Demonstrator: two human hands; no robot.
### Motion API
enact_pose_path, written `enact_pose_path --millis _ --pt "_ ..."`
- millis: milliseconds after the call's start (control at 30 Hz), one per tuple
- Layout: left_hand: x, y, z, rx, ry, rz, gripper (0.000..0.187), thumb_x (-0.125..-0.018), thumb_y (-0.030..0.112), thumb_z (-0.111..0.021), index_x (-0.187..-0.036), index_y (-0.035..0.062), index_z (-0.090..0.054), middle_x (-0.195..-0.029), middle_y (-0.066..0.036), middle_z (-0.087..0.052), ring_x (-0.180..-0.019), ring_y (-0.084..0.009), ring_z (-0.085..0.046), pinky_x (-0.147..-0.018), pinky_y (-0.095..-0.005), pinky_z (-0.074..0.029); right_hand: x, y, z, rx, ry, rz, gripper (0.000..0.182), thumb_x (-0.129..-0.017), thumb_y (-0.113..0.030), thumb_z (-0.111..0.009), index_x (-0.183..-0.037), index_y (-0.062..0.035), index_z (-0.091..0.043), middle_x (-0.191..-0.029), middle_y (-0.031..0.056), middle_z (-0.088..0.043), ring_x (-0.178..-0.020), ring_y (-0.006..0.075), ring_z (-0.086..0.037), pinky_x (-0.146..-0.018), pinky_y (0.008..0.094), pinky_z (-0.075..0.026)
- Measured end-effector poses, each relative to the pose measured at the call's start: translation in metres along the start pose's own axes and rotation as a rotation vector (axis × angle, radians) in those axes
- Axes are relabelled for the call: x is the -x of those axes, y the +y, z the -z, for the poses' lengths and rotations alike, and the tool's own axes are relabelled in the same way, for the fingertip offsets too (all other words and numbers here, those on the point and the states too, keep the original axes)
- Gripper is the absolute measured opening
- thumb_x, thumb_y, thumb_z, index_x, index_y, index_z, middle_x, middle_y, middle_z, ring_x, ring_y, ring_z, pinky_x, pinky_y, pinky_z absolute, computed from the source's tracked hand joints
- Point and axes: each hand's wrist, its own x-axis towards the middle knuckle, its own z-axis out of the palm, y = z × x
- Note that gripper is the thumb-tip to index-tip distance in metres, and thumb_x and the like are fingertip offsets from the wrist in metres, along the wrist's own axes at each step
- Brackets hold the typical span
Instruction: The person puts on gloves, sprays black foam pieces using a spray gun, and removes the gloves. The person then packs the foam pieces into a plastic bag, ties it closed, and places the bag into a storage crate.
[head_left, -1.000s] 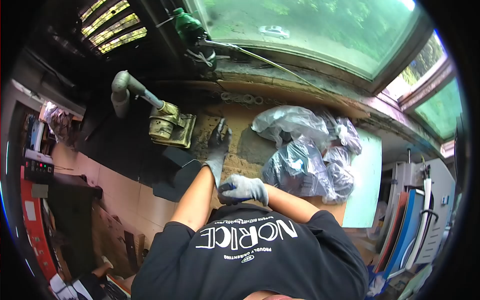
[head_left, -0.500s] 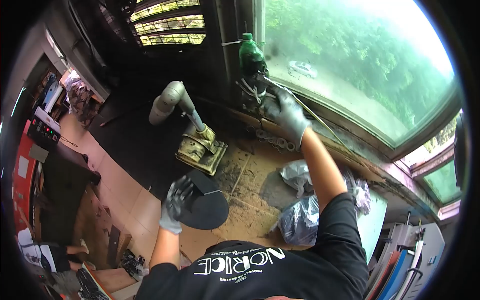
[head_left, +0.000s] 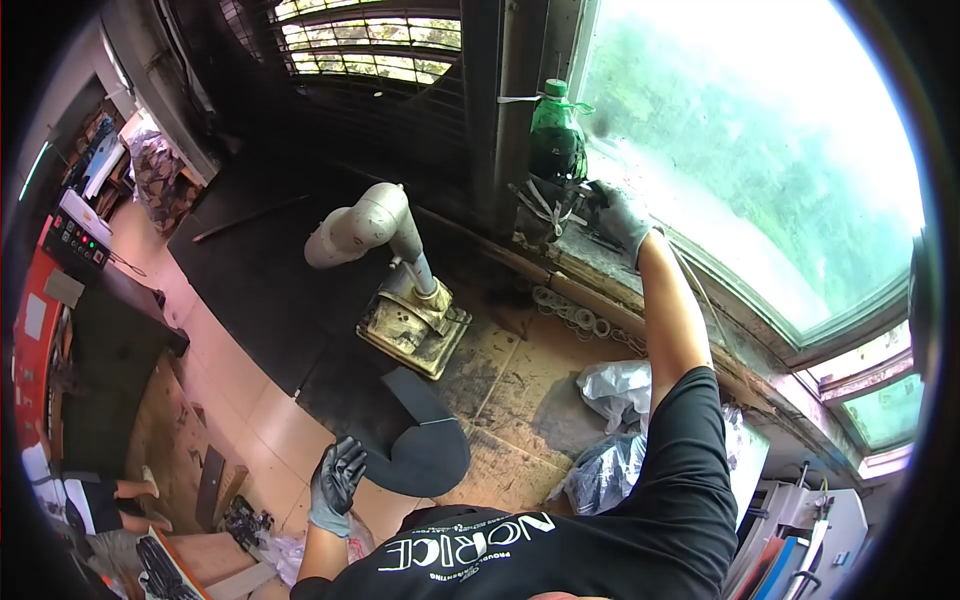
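My left hand (head_left: 338,478), in a grey glove with blackened fingers, is palm up with fingers loosely apart and nothing in it. Close by lies a black flat sheet piece with a rounded end (head_left: 435,458). My right hand (head_left: 622,218), gloved too, reaches to the window sill. Its fingers are bent over dark items there; what they grip is hidden. Beside it a green plastic bottle (head_left: 558,140) with dark contents is tied to the window post. Pale strips or ties (head_left: 548,208) lie just left of the fingers.
A grey lamp-like jointed arm on a stained yellow base (head_left: 412,325) stands on the worktop. Pale rings (head_left: 582,318) lie along the sill's foot. Plastic bags (head_left: 610,465) lie by my right arm. A control box with lit buttons (head_left: 80,238) stands far left; another person's legs show lower left.
My right hand has come down from beside the bottle to the sill. My left hand has drawn back from the black sheet piece. The view has shifted.
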Motion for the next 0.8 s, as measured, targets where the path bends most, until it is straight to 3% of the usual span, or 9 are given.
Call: enact_pose_path --millis 167,333,500,633,700,767,800 --pt "-0.009 0.001 -0.008 -0.063 -0.034 -0.010 0.051 -0.093 0.043 -0.044 -0.128 0.0071 -0.048 -0.122 -0.008 -0.056 -0.108 -0.0222 -0.055 -0.095 -0.0360 -0.040 -0.002 0.028 -0.026 0.165 0.136 0.161 0.039 -0.071 -0.009 -0.062 -0.110 -0.0121 -0.060 -0.099 0.0131 -0.062 -0.097 0.0312 -0.057 -0.087 0.0404 -0.043" --pt "-0.009 -0.003 -0.007 -0.168 -0.068 -0.028 0.055 -0.094 0.043 -0.041 -0.132 0.0039 -0.043 -0.126 -0.012 -0.052 -0.111 -0.0224 -0.054 -0.098 -0.0356 -0.037 0.013 0.028 -0.010 0.237 0.329 0.314 0.053 -0.064 -0.008 -0.065 -0.116 -0.0155 -0.054 -0.100 0.0079 -0.059 -0.100 0.0279 -0.055 -0.092 0.0438 -0.039" --pt "-0.001 0.006 -0.020 -0.254 -0.081 -0.029 0.052 -0.095 0.040 -0.039 -0.132 0.0030 -0.041 -0.127 -0.013 -0.051 -0.111 -0.0239 -0.053 -0.099 -0.0362 -0.037 0.032 0.038 0.033 0.172 0.557 0.420 0.040 -0.067 -0.004 -0.063 -0.106 -0.0139 -0.061 -0.091 0.0105 -0.062 -0.091 0.0313 -0.057 -0.083 0.0432 -0.044" --pt "0.009 0.016 -0.057 -0.379 -0.171 -0.042 0.051 -0.096 0.039 -0.038 -0.133 0.0037 -0.041 -0.129 -0.013 -0.049 -0.114 -0.0244 -0.051 -0.100 -0.0360 -0.036 0.095 0.048 0.102 0.257 0.514 0.418 0.031 -0.072 -0.008 -0.062 -0.102 -0.0134 -0.062 -0.088 0.0082 -0.062 -0.090 0.0307 -0.057 -0.085 0.0419 -0.043" --pt "0.008 0.018 -0.070 -0.386 -0.189 0.037 0.048 -0.097 0.037 -0.037 -0.134 0.0069 -0.041 -0.132 -0.011 -0.048 -0.118 -0.0240 -0.048 -0.101 -0.0348 -0.035 0.138 0.073 0.124 0.247 0.464 0.299 0.028 -0.075 -0.013 -0.063 -0.103 -0.0136 -0.062 -0.088 0.0071 -0.062 -0.090 0.0278 -0.057 -0.083 0.0399 -0.045" --pt "0.006 0.019 -0.084 -0.425 -0.269 0.057 0.048 -0.097 0.037 -0.037 -0.135 0.0081 -0.040 -0.133 -0.009 -0.047 -0.119 -0.0227 -0.047 -0.099 -0.0334 -0.036 0.190 0.105 0.145 0.286 0.406 0.194 0.040 -0.070 -0.007 -0.065 -0.109 -0.0128 -0.060 -0.091 0.0098 -0.061 -0.092 0.0302 -0.057 -0.084 0.0405 -0.045" --pt "0.009 0.019 -0.094 -0.441 -0.315 0.059 0.047 -0.098 0.036 -0.036 -0.135 0.0077 -0.040 -0.134 -0.009 -0.046 -0.119 -0.0223 -0.047 -0.099 -0.0326 -0.037 0.217 0.121 0.154 0.314 0.415 0.143 0.034 -0.073 -0.010 -0.064 -0.106 -0.0126 -0.060 -0.090 0.0096 -0.061 -0.091 0.0297 -0.057 -0.083 0.0404 -0.045"
